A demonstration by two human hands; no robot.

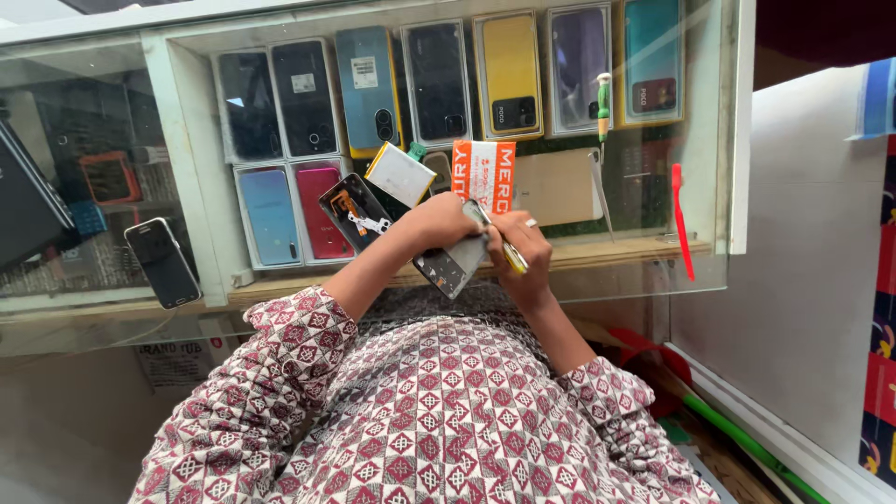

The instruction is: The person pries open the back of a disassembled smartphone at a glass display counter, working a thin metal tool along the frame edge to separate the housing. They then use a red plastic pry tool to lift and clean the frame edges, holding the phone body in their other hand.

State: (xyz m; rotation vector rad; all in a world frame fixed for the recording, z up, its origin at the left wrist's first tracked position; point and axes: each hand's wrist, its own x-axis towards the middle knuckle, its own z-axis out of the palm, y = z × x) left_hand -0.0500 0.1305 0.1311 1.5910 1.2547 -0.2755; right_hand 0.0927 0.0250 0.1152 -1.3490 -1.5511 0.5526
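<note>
Head view: both hands meet over the glass counter (pixel 644 271).
Left hand (pixel 439 224): closed around an opened phone (pixel 455 264), held tilted, near the scene's middle.
Right hand (pixel 521 247): gripping a yellow-handled tool (pixel 512 256) against the phone.
Left of them: an opened phone back (pixel 353 212).
Far side: packaged phone covers (pixel 509 75) under glass.

One Camera, Worn on the Head

Only one view is given. The scene is seen from the person's head, looking down and forward. The patterned sleeves fill the bottom, very near. The hands (pixel 485 238) are seen close, in the middle. The glass desk (pixel 644 271) is seen just beyond them.
</note>
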